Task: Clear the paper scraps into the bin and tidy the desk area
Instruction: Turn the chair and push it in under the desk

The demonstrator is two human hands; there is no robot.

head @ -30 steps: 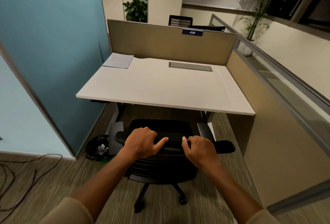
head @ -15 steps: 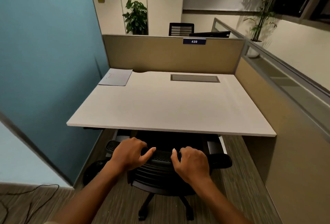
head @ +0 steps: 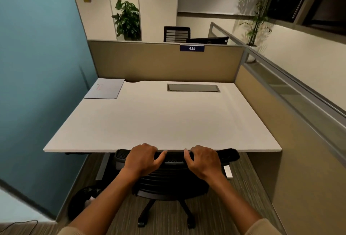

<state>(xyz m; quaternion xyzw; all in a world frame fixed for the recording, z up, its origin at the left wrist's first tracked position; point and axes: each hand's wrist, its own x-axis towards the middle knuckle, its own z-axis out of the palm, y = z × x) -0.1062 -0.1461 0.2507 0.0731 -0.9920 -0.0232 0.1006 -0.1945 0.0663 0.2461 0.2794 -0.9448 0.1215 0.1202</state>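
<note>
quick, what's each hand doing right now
Left hand: grips the top of the office chair backrest.
Right hand: grips the same backrest top.

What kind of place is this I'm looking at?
Most likely an open-plan office cubicle: a white desk enclosed by tan partition panels, a number plate reading 439 on the partition, and a black swivel chair pushed toward the desk.

Office: cubicle desk [head: 168,118], partitions [head: 164,60].
</note>
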